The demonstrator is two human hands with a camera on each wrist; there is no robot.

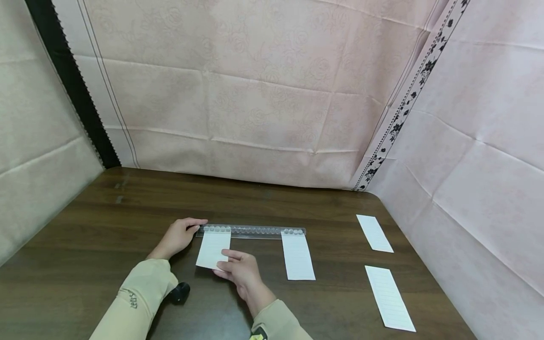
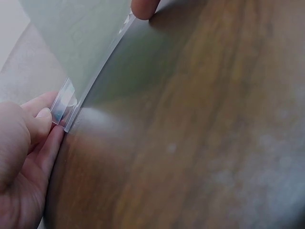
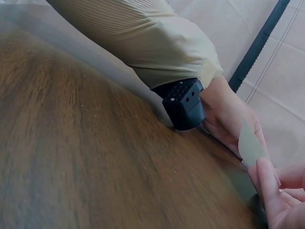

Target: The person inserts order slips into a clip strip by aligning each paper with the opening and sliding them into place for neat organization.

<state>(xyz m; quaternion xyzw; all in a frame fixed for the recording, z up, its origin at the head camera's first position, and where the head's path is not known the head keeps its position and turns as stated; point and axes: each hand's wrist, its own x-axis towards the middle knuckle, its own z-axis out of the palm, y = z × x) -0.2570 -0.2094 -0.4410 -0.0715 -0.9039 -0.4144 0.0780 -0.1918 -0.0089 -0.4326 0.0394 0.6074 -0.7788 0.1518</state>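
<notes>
A long clear plastic strip with a row of round shapes along it lies across the table. My left hand pinches its left end between thumb and fingers, which the left wrist view shows close up. Under the strip's left part sits the top edge of a white lined paper slip. My right hand pinches that slip near its lower right corner; in the right wrist view the slip stands tilted up off the table. Another paper slip hangs from the strip's right end and lies flat.
Two loose paper slips, one farther back and one nearer, lie on the right of the brown wooden table. Pale cloth hangs behind and at both sides. A black camera is worn under the left wrist.
</notes>
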